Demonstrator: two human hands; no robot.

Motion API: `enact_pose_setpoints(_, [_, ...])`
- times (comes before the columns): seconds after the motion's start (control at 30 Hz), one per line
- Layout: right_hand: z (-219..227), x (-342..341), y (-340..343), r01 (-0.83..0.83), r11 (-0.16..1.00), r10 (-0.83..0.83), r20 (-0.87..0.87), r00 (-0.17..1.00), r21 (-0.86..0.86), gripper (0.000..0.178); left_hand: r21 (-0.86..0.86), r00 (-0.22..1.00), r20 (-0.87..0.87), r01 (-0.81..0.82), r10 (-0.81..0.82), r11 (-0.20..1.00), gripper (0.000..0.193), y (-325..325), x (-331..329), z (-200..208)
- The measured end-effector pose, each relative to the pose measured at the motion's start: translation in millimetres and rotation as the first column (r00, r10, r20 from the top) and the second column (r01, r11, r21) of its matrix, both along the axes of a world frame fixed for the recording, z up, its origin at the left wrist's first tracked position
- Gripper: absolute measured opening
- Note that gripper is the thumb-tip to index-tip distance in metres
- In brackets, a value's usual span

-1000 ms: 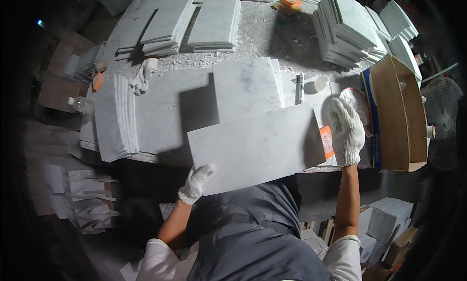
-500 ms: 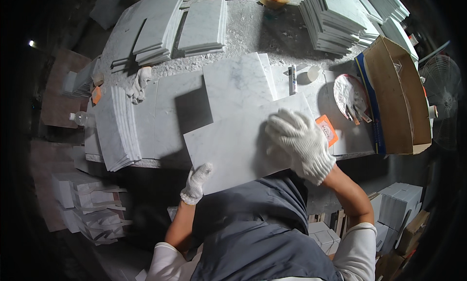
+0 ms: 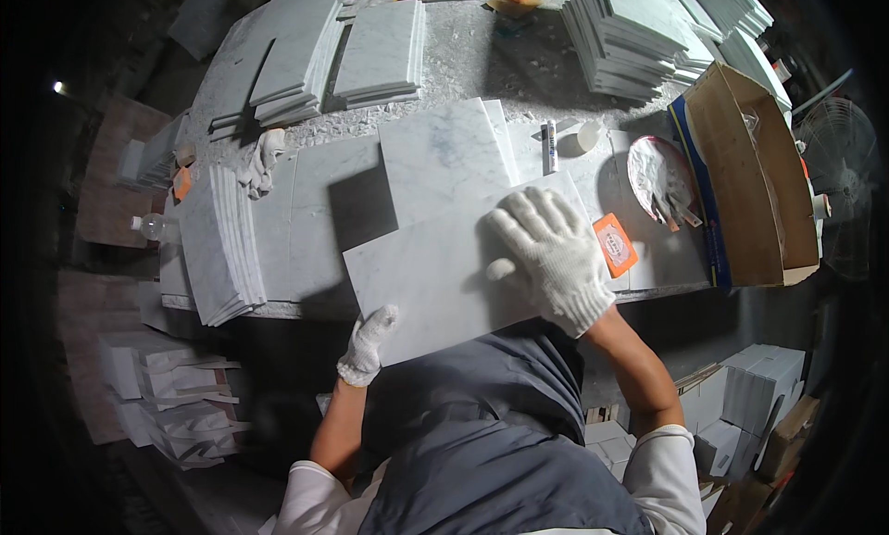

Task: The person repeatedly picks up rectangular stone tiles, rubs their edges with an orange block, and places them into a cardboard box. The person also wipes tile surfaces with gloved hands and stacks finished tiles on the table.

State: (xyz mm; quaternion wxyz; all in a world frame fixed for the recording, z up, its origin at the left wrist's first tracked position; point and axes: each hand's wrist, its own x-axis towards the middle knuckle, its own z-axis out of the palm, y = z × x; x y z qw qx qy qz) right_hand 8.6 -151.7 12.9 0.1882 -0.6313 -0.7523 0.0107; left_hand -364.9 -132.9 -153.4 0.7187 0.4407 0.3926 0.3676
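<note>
A pale grey marble tile point(image 3: 426, 280) lies tilted across the near edge of the table, overlapping another marble tile point(image 3: 444, 164) behind it. My left hand point(image 3: 369, 343), in a white knit glove, grips the tile's lower left corner with the thumb on top; its other fingers are hidden underneath. Also gloved, my right hand point(image 3: 553, 257) rests flat on the tile's right part, its fingers spread and thumb out. Just right of that hand lies an orange block point(image 3: 615, 245).
Tile stacks stand at left point(image 3: 218, 248), back left point(image 3: 380, 53) and back right point(image 3: 630, 35). A white tube point(image 3: 550, 148), a round dish of white paste point(image 3: 661, 178) and an open cardboard box point(image 3: 755, 183) are on the right. A loose glove point(image 3: 265, 162) lies left.
My right hand has slid left and slightly up over the tile, and its thumb and fingers have spread out. My left hand still holds the same corner.
</note>
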Motion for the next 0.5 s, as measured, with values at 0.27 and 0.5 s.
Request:
enact_pose_setpoints(0.27, [3.7, 9.6, 4.9, -0.045, 0.999, 0.046, -0.138, 0.989, 0.007, 0.058, -0.347, 0.99, 0.114, -0.045, 0.089, 0.937, 0.033, 6.9, -0.4, 0.8])
enact_pose_setpoints(0.5, [-0.4, -0.9, -28.2, -0.131, 0.979, 0.115, -0.109, 0.987, -0.156, 0.054, -0.245, 0.968, 0.245, 0.006, 0.056, 0.969, 0.033, 4.7, 0.9, 0.9])
